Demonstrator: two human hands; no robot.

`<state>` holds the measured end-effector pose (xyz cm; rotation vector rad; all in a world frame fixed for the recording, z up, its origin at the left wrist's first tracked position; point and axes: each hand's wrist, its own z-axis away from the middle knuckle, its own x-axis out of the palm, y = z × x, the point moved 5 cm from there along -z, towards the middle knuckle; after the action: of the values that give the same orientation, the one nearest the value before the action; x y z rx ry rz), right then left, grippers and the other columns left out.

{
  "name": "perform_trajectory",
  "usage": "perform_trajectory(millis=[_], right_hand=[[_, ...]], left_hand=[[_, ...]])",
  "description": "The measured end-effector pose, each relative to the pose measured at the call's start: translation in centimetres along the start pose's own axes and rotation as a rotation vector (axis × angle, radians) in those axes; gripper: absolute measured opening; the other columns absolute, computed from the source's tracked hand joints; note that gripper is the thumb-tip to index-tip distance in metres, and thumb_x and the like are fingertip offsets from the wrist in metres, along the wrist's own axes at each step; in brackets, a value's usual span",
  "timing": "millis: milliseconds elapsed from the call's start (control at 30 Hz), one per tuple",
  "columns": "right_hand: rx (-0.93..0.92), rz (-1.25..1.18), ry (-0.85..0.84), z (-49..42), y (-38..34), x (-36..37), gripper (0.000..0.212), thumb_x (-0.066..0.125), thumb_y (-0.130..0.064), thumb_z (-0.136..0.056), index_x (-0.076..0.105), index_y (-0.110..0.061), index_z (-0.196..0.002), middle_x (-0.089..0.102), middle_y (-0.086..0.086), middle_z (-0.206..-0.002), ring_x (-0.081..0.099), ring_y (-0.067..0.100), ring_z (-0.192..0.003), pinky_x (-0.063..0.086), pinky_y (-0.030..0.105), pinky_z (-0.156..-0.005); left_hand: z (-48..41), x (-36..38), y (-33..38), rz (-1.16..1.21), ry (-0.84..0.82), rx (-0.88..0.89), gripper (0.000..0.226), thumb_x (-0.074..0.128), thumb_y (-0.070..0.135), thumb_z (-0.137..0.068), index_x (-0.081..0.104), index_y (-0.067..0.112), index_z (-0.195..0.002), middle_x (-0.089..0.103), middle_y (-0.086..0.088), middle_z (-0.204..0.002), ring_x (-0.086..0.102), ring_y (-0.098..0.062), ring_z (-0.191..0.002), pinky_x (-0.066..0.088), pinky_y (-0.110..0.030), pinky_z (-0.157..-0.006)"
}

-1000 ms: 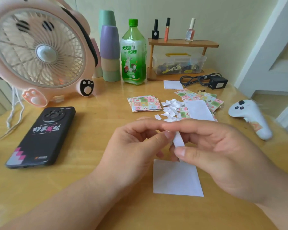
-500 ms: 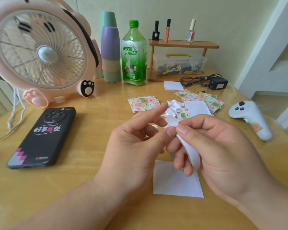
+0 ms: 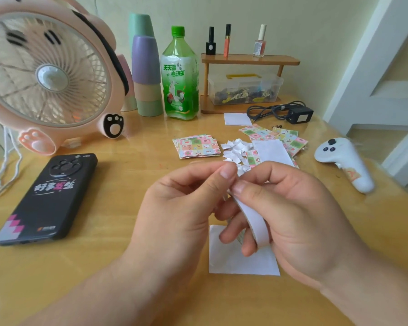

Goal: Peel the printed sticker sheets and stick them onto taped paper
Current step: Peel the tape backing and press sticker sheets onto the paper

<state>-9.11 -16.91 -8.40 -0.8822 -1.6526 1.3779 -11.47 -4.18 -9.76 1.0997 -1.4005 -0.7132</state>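
over wood table (image 3: 104,267), pinching top of curled white strip (image 3: 253,220) with left hand (image 3: 174,212) and right hand (image 3: 292,212), above flat paper (image 3: 233,264).

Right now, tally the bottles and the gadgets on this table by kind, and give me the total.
Green drink bottle: 1
Small cosmetic bottles: 3
Fan: 1
Phone: 1
White controller: 1
Charger: 1
Total: 8
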Motion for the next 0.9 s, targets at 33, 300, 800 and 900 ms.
perform_trajectory(millis=[33,300,800,900], right_hand=[[-0.028,0.035,0.018,0.0,-0.1,0.0,0.015,0.067,-0.019,-0.083,0.065,-0.005,-0.078,0.070,0.019,-0.068,0.067,0.034,-0.050,0.044,0.029,-0.038],[-0.084,0.135,0.107,0.1,-0.1,0.3,0.019,0.073,-0.017,-0.089,0.066,0.000,-0.084,0.073,0.016,-0.070,0.069,0.035,-0.052,0.050,0.036,-0.040],[-0.380,0.464,0.240,0.6,-1.1,0.5,0.021,0.076,-0.002,-0.084,0.071,-0.017,-0.070,0.065,0.007,-0.053,0.063,0.022,-0.041,0.049,0.039,-0.038],[-0.564,0.640,0.213,0.8,-1.1,0.8,0.022,0.074,-0.002,-0.082,0.065,-0.013,-0.064,0.054,0.006,-0.047,0.054,0.024,-0.039,0.042,0.038,-0.038]], left_hand=[[0.0,-0.1,0.0,-0.002,0.014,0.007,0.018,0.079,0.028,-0.073,0.079,0.012,-0.081,0.057,-0.006,-0.062,0.046,-0.021,-0.059,0.044,-0.029,-0.054],[0.8,0.2,1.4,-0.167,0.173,0.128,0.004,0.080,0.012,-0.076,0.079,0.008,-0.074,0.071,-0.001,-0.060,0.060,-0.006,-0.050,0.047,-0.016,-0.048],[0.3,-0.1,1.1,-0.164,0.263,0.032,0.012,0.081,0.003,-0.077,0.078,0.007,-0.067,0.069,-0.001,-0.059,0.064,-0.008,-0.056,0.050,-0.017,-0.056],[0.0,-0.6,0.5,-0.157,0.273,-0.026,0.017,0.081,0.006,-0.075,0.076,0.013,-0.060,0.069,0.000,-0.061,0.065,-0.012,-0.062,0.053,-0.028,-0.068]])
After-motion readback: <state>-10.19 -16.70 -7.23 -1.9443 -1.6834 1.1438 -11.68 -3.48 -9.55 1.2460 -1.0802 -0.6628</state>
